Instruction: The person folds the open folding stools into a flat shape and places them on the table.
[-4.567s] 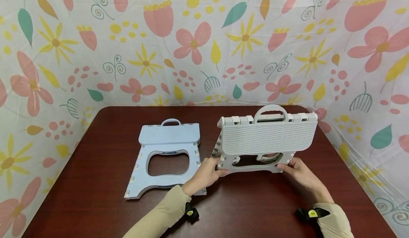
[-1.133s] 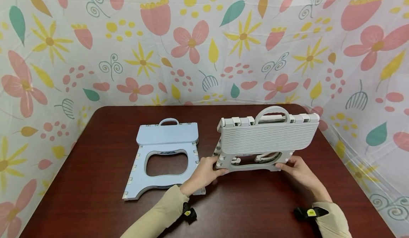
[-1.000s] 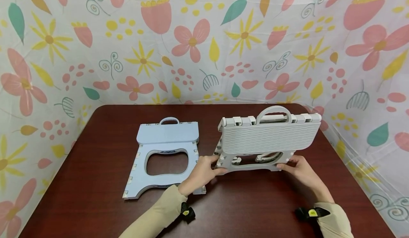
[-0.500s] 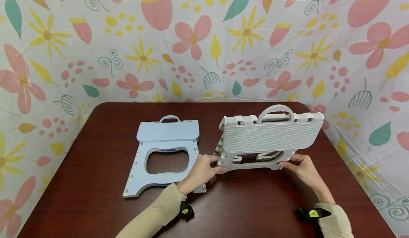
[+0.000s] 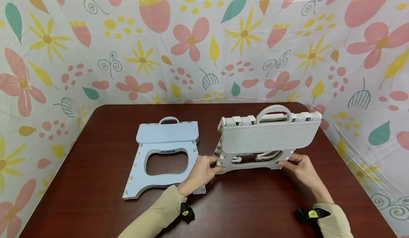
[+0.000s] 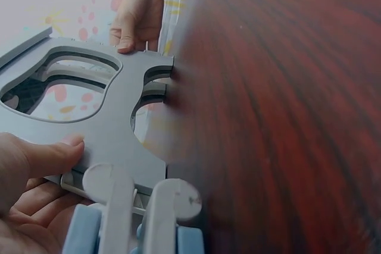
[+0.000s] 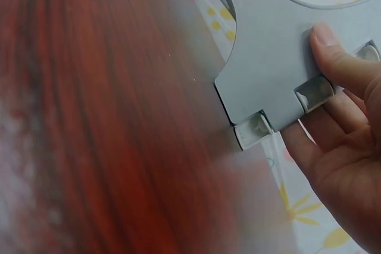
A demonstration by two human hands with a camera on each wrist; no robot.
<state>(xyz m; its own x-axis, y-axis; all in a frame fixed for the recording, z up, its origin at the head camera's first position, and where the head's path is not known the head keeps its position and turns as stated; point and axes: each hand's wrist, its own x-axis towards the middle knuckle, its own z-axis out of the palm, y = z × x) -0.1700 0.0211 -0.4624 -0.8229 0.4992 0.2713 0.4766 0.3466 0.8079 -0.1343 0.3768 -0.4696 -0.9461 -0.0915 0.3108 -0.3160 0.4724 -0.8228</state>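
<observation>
A light grey folding step stool [image 5: 268, 136] is upright, half folded, at the right of the table, its handle on top. My left hand [image 5: 202, 172] grips its left leg low down; in the left wrist view the thumb [image 6: 62, 156] lies on the front face, fingers behind. Low on the right leg, my right hand [image 5: 301, 170] pinches the edge, with its thumb [image 7: 333, 52] in front in the right wrist view. Whether the feet touch the table cannot be told. A light blue folding stool [image 5: 167, 133] lies folded flat to the left, partly behind my left hand.
The dark red-brown wooden table [image 5: 249, 209] has a flower-printed sheet [image 5: 204, 81] hanging behind it and at both sides. Pale rounded pieces [image 6: 175, 200] with light blue parts fill the foreground of the left wrist view.
The head view shifts slightly. Both hands keep their hold on the grey step stool, whose fold looks about the same; the blue stool stays put.
</observation>
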